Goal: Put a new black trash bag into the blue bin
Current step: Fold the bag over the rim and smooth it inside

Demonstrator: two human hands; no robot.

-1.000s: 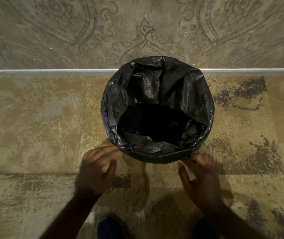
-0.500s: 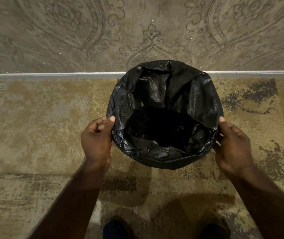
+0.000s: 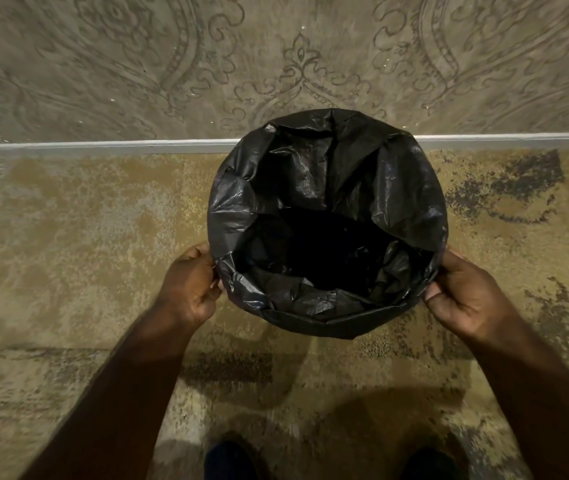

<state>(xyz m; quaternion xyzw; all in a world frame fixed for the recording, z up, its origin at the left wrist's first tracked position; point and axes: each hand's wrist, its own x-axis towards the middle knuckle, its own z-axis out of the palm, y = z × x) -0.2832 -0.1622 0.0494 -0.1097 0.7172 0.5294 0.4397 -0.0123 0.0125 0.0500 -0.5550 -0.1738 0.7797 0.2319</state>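
Observation:
A round bin stands on the carpet by the wall, fully covered by a black trash bag [image 3: 397,188] that lines its inside and folds over its rim. No blue of the bin shows. My left hand [image 3: 189,285] grips the bag-covered rim on the left side, fingers curled. On the right side my right hand [image 3: 463,296] holds the rim the same way. The bag's mouth is open, dark and crumpled inside.
A patterned wall [image 3: 276,64] with a white skirting strip [image 3: 103,144] rises just behind the bin. The mottled beige and dark carpet [image 3: 86,237] spreads all around. The tips of two dark shoes [image 3: 227,459] show at the bottom edge.
My hands went from open near the bin's front to gripping its left and right rim. The bin now sits larger and closer in view.

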